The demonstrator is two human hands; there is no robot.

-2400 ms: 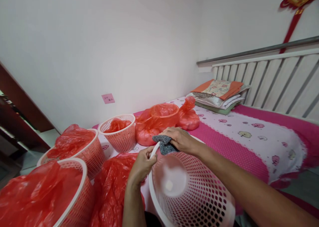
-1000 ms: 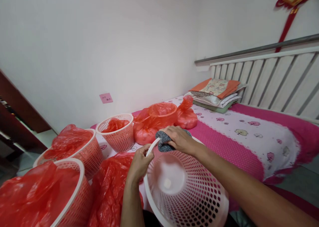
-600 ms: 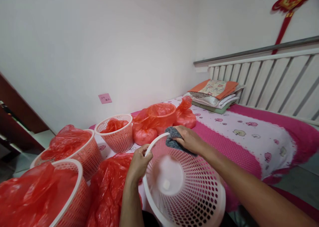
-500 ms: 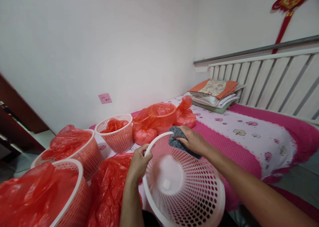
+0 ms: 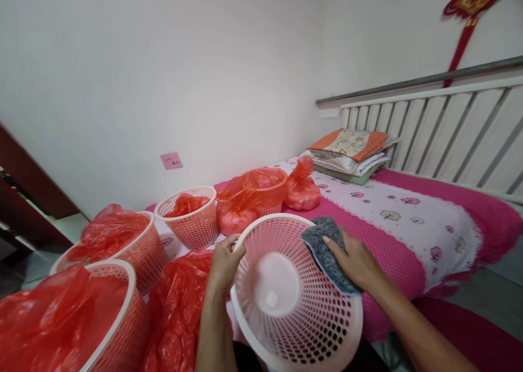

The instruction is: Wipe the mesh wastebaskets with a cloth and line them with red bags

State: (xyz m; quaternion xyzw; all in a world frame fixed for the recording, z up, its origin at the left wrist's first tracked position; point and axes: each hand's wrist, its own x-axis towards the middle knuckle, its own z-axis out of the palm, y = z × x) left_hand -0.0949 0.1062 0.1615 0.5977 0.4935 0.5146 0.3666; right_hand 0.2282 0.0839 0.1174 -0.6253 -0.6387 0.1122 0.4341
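A pale pink perforated plastic basket (image 5: 327, 312) is tilted so that its mouth faces me. Its left rim is pinched by my left hand (image 5: 224, 264), thumb over the edge and fingers outside. My right hand (image 5: 356, 256) grips a grey fuzzy cloth (image 5: 329, 252) and presses it on the basket's right rim; the cloth hangs along the edge. A small pale piece (image 5: 271, 299) shows at the basket's bottom. Left of the basket, a crumpled red plastic bag (image 5: 177, 312) lies near my left forearm.
Several baskets with red bags stand leftward, including a near one (image 5: 133, 306) and a farther one (image 5: 196, 229). Tied red bags (image 5: 304, 193) lie behind. Folded bedding (image 5: 347, 148) sits at the back of the pink bed (image 5: 404, 252), below a white slatted headboard (image 5: 441, 132).
My right hand has moved the grey cloth along the rim, from the top to the right side and nearer me. My left hand keeps its hold, and the basket has shifted slightly.
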